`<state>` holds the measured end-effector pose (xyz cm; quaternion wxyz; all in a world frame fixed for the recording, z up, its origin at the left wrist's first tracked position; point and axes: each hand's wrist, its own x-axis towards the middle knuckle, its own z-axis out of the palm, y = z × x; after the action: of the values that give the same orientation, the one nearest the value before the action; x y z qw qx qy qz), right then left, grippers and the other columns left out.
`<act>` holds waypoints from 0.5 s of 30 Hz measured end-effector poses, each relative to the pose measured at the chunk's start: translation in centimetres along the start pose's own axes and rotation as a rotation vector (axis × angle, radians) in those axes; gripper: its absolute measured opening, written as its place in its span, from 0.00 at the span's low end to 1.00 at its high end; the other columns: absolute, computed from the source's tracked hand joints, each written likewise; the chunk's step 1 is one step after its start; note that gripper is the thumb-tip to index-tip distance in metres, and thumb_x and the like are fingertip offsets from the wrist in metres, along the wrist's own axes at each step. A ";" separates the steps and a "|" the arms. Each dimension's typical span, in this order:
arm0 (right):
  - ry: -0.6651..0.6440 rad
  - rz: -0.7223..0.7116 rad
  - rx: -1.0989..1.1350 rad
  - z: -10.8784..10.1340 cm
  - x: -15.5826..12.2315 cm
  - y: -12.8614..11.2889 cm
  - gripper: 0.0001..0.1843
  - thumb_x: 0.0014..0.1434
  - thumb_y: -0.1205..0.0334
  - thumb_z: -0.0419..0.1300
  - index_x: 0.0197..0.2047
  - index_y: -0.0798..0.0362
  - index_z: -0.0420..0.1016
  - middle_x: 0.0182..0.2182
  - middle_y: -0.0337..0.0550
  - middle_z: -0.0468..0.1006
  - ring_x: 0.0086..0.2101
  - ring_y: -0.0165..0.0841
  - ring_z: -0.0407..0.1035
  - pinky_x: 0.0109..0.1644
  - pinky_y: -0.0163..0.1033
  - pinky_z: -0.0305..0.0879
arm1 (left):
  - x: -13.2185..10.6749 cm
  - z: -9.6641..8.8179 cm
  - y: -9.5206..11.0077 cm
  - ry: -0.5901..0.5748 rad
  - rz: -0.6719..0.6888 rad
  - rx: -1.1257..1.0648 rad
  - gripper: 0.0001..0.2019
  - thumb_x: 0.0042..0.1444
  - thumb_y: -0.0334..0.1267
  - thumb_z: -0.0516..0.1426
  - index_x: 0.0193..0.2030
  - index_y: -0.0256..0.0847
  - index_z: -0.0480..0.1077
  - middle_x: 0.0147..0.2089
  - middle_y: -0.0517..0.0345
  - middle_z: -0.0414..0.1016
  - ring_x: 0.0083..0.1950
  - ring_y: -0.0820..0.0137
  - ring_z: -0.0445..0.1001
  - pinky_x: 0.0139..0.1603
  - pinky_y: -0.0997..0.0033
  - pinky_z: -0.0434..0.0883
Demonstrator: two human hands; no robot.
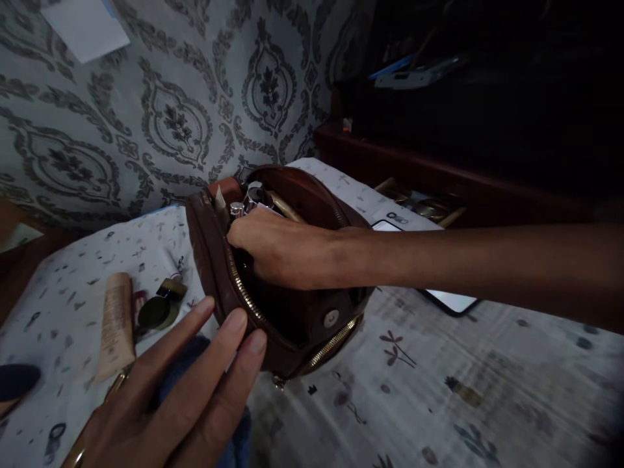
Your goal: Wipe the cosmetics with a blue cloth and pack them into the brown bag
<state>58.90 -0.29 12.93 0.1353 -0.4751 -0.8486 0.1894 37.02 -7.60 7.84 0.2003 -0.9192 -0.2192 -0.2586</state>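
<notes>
A brown bag (207, 260) with a gold zip lies unzipped on the patterned cloth. My right hand (283, 250) reaches into its opening from the right, with the fingers hidden inside. Close by that hand, small silver-capped items (253, 196) and a pale slim item (286, 207) stick up from the bag. My left hand (178, 396) is open, its fingers stretched out and the tips against the bag's near side. To the left lie a beige squeeze tube (117, 318) and a small dark round container (156, 312).
A phone (451, 302) with a lit screen lies partly under my right forearm. At the right back is a dark wooden piece of furniture (336, 149) with an open drawer holding small things. Patterned wallpaper (180, 123) rises behind the bag.
</notes>
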 end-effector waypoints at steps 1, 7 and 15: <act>0.015 -0.020 -0.011 0.2 0.0 0.2 0.15 0.50 0.82 0.57 0.36 0.60 0.79 0.33 0.45 0.80 0.35 0.33 0.74 0.33 0.32 0.62 | 0.0 -0.1 0.0 0.002 0.015 -0.007 0.28 0.68 0.34 0.44 0.74 0.45 0.55 0.74 0.62 0.59 0.70 0.57 0.64 0.75 0.55 0.59; 0.050 -0.105 -0.062 0.9 0.1 1.1 0.12 0.55 0.78 0.56 0.37 0.56 0.78 0.34 0.43 0.79 0.35 0.34 0.73 0.36 0.34 0.62 | 0.4 -0.4 -0.1 -0.043 0.066 -0.030 0.23 0.68 0.29 0.46 0.67 0.39 0.65 0.71 0.53 0.65 0.73 0.55 0.61 0.75 0.48 0.58; 0.115 -0.119 0.032 0.4 -0.5 1.8 0.14 0.56 0.81 0.56 0.27 0.53 0.72 0.25 0.38 0.75 0.25 0.28 0.65 0.28 0.35 0.55 | 1.0 0.3 0.7 0.017 0.018 -0.046 0.20 0.69 0.28 0.47 0.65 0.33 0.66 0.67 0.50 0.69 0.75 0.56 0.56 0.68 0.58 0.68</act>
<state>60.34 0.01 11.76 0.2024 -0.4318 -0.8629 0.1673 38.29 -7.74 7.96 0.1831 -0.9234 -0.2030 -0.2693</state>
